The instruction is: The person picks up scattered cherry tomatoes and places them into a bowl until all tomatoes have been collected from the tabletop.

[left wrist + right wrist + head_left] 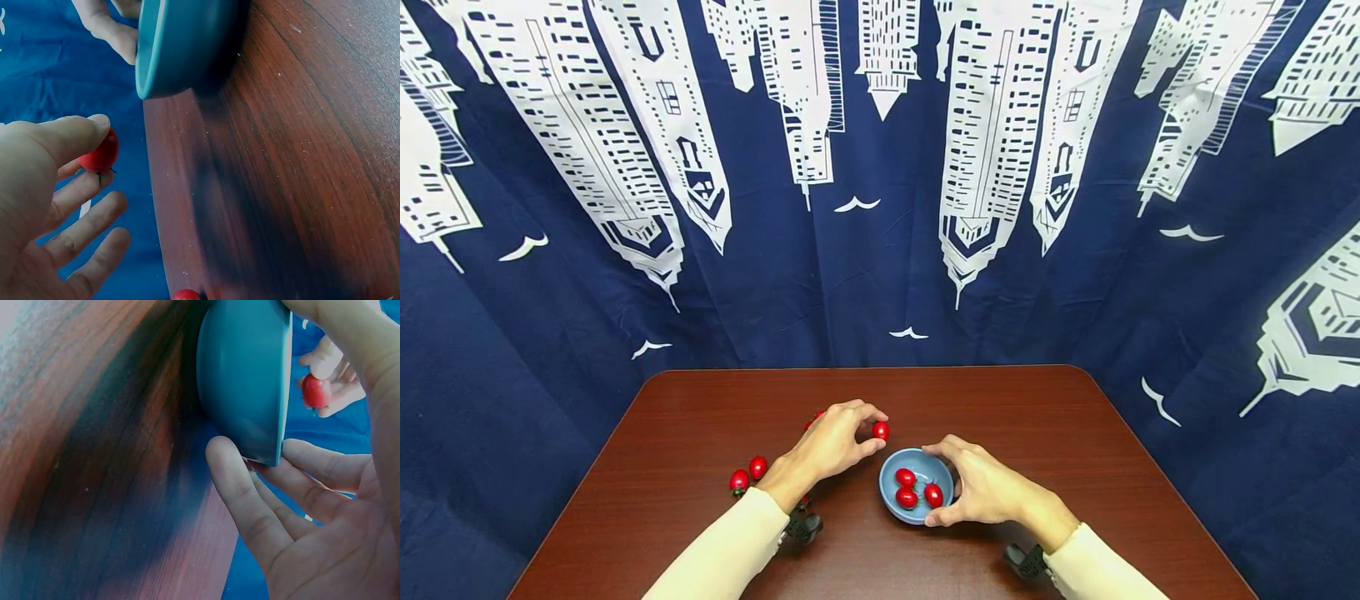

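My left hand (pixel 831 443) pinches a red cherry tomato (pixel 881 431) between thumb and fingers, just beyond the blue bowl's upper left edge. In the left wrist view, this tomato (pixel 103 152) has a bit of green stem, and the other fingers spread below it. The small blue bowl (pixel 885 492) stands on the table with three cherry tomatoes (pixel 907 498) inside. My right hand (pixel 983 486) holds the bowl from its right side, thumb at the near rim and fingers at the far rim. The right wrist view shows the bowl's outer wall (pixel 244 375) between the fingers.
Two cherry tomatoes (pixel 757 467) lie on the brown wooden table (pixel 1015 408), left of my left forearm. Others are partly hidden behind the left hand (pixel 818 416) and beside the wrist (pixel 804 502). A dark blue curtain (pixel 880 275) with white building prints hangs behind the table.
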A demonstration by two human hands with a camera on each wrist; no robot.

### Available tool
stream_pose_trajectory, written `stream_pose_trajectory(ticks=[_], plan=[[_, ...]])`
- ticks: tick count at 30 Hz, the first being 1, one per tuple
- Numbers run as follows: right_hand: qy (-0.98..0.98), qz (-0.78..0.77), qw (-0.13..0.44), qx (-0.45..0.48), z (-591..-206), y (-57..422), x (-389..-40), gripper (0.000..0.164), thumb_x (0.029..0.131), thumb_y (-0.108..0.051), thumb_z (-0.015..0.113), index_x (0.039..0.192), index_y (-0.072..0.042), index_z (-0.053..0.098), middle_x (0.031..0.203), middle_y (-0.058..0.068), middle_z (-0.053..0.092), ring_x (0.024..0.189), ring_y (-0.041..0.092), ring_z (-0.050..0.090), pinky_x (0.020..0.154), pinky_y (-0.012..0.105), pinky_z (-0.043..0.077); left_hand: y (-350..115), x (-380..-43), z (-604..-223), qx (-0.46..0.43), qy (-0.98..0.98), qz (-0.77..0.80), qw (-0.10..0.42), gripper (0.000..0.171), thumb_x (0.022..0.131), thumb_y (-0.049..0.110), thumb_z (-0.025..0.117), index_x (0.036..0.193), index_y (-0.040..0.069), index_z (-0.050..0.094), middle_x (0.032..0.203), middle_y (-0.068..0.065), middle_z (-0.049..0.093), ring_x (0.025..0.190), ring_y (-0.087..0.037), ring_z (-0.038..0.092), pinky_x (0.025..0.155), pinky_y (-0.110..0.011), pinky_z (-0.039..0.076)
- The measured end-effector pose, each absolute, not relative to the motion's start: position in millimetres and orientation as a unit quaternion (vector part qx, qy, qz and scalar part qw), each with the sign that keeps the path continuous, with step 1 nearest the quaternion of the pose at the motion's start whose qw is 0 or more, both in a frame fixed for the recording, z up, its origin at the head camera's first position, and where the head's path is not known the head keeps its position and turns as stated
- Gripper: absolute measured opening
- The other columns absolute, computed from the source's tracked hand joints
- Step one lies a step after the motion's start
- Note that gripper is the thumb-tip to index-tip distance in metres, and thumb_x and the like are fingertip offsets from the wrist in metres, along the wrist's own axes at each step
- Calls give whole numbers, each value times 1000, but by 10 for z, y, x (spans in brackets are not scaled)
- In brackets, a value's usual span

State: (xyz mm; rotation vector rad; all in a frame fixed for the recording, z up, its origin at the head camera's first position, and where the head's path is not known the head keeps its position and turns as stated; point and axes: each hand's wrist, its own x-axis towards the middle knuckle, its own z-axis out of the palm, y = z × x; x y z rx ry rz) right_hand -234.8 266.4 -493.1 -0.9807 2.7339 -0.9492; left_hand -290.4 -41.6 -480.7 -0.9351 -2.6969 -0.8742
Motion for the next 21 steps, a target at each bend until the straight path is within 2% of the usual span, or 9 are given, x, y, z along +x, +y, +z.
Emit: stream_pose_trajectory(ticks=[7,15,21], plan=[[893,-310,41,-322,-4939,2666,-2356,98,82,-50,106,153,4,65,130,7,72,89,0,70,78,21,64,-418,-2862,-4769,-315,-896,-303,77,36,102,23,93,135,13,83,122,-1,83,110,-24,87,101,-42,71],[890,-317,41,-324,-4953,2664,-2364,98,82,-49,106,153,5,64,131,9,72,87,1,71,78,21,64,-419,-2780,-4771,-326,-899,-283,79,36,101,21,94,135,15,83,122,0,83,106,-15,85,98,-36,70],[893,-312,39,-322,-4954,2664,-2361,99,82,-50,106,153,5,65,130,8,72,87,0,70,79,21,63,-424,-2726,-4785,-329,-895,-289,81,36,101,20,93,134,15,83,121,0,83,106,-18,86,98,-37,70]])
